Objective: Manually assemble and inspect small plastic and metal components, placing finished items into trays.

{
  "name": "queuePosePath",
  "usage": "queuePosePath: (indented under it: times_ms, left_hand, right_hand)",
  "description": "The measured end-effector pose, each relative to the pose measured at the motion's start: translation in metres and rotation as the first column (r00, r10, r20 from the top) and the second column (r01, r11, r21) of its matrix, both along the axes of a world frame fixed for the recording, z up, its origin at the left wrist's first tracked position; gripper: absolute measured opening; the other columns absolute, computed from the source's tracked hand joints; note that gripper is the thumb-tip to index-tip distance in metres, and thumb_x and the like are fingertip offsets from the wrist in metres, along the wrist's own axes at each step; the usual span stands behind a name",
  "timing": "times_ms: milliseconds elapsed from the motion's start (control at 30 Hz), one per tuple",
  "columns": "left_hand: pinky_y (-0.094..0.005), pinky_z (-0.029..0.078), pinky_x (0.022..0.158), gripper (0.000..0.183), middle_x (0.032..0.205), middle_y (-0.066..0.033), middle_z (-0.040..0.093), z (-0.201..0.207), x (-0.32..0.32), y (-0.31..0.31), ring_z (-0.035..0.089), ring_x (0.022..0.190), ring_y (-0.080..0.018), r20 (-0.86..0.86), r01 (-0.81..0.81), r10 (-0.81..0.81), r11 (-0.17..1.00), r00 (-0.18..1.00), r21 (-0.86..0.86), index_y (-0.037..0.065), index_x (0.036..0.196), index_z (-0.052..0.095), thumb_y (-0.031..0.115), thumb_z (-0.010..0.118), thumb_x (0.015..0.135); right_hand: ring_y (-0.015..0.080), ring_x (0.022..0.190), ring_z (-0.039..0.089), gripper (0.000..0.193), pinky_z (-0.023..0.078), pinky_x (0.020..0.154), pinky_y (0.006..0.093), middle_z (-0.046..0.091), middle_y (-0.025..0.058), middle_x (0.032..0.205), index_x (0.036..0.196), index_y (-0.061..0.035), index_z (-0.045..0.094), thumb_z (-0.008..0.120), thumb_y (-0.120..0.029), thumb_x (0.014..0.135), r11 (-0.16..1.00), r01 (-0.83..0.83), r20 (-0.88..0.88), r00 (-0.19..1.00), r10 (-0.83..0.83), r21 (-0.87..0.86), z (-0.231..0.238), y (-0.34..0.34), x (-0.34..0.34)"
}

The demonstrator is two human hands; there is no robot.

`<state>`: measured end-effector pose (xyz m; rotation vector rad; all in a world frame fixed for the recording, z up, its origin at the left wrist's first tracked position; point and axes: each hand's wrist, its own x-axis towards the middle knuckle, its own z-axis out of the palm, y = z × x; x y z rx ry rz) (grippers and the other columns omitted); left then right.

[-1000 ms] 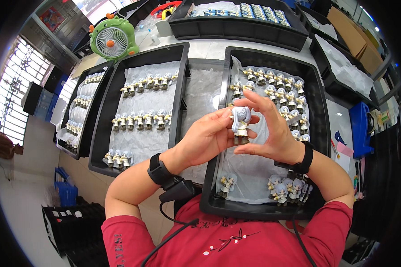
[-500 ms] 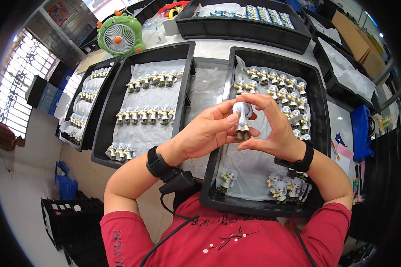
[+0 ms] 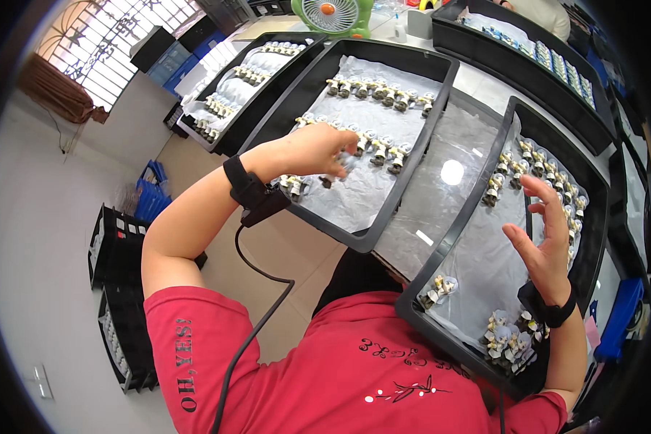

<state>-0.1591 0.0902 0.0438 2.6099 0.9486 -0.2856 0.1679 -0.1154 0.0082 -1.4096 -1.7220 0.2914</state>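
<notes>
My left hand [image 3: 312,150] is over the middle tray [image 3: 375,239], its fingers closed on a small figurine [image 3: 346,165] with pale hair. The figurine is partly hidden by the fingers and a little blurred, low over the tray's white lining beside the near row. My right hand [image 3: 546,249] hovers over the right tray [image 3: 441,249] with thumb and fingers spread, holding nothing that I can see. Rows of like figurines [image 3: 550,173] stand along that tray's far side. Near its front edge are a single figurine [image 3: 439,289] and a cluster of figurines [image 3: 510,340].
Left of the middle tray, another black tray [image 3: 307,54] holds more figurine rows. A green fan [image 3: 329,14] stands behind. At the back right is a deep black tray [image 3: 528,69] with blue-and-white pieces, a person's sleeve [image 3: 546,16] beyond it. A cable [image 3: 257,329] hangs from my left wrist.
My hands have parted. The left has carried the figurine from over the right tray to the middle tray; the right has let go and opened. The view has swung left.
</notes>
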Motion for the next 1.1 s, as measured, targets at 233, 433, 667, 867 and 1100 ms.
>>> queuePosePath:
  times_ms: [233, 433, 667, 867, 1100]
  left_hand:
    - [-0.0409, 0.049, 0.072, 0.037, 0.085, -0.0158, 0.066, -0.039, -0.03, 0.014, 0.065, 0.083, -0.0331, -0.247, -0.032, 0.03, 0.999, 0.969, -0.005, 0.004, 0.098, 0.06, 0.022, 0.078, 0.071]
    - [-0.0389, 0.05, 0.07, 0.035, 0.084, -0.0153, 0.067, -0.05, -0.03, 0.024, 0.065, 0.082, -0.0318, -0.3, -0.132, 0.089, 0.983, 0.95, -0.126, 0.002, 0.093, 0.062, 0.021, 0.079, 0.069]
    - [-0.0357, 0.05, 0.074, 0.041, 0.09, -0.014, 0.065, -0.013, -0.006, -0.004, 0.064, 0.083, -0.0284, -0.055, 0.031, -0.03, 0.999, 0.998, 0.015, 0.003, 0.11, 0.06, 0.022, 0.075, 0.077]
    - [-0.0278, 0.051, 0.073, 0.025, 0.09, -0.0078, 0.065, 0.025, 0.069, -0.055, 0.063, 0.081, -0.017, 0.499, 0.267, -0.222, 0.964, 0.838, -0.02, 0.003, 0.104, 0.063, 0.013, 0.07, 0.082]
    - [-0.0261, 0.05, 0.08, 0.024, 0.1, -0.0038, 0.065, 0.019, 0.136, -0.084, 0.061, 0.092, -0.0118, 0.713, 0.392, -0.055, 0.863, 0.699, -0.319, 0.002, 0.108, 0.062, 0.014, 0.066, 0.088]
  right_hand:
    - [0.0216, 0.1, 0.059, 0.042, 0.046, 0.08, 0.03, 0.061, 0.0091, 0.114, 0.114, -0.0057, 0.06, 0.072, -0.006, 0.074, 0.997, -0.046, 0.071, 0.996, 0.05, -0.06, -0.001, 0.001, -0.006]
    - [0.0238, 0.086, 0.061, 0.034, 0.048, 0.076, 0.0323, 0.065, 0.012, 0.097, 0.107, -0.0016, 0.061, 0.072, -0.007, 0.075, 0.912, -0.249, 0.041, 0.96, 0.277, -0.327, -0.009, -0.003, -0.002]
    - [0.0318, 0.087, 0.062, 0.039, 0.049, 0.077, 0.0383, 0.062, 0.017, 0.095, 0.111, -0.0016, 0.057, 0.071, -0.019, 0.079, 0.638, -0.412, 0.012, 0.834, 0.552, -0.651, -0.026, -0.009, -0.008]
    - [0.0334, 0.088, 0.061, 0.04, 0.049, 0.077, 0.0411, 0.056, 0.0143, 0.096, 0.112, -0.0036, 0.058, 0.072, -0.019, 0.077, 0.606, -0.491, -0.031, 0.792, 0.61, -0.626, -0.037, -0.016, -0.024]
    - [0.0343, 0.09, 0.059, 0.033, 0.049, 0.078, 0.0417, 0.057, 0.015, 0.095, 0.107, -0.0021, 0.059, 0.069, -0.014, 0.079, 0.618, -0.539, -0.035, 0.769, 0.638, -0.573, -0.029, -0.014, -0.021]
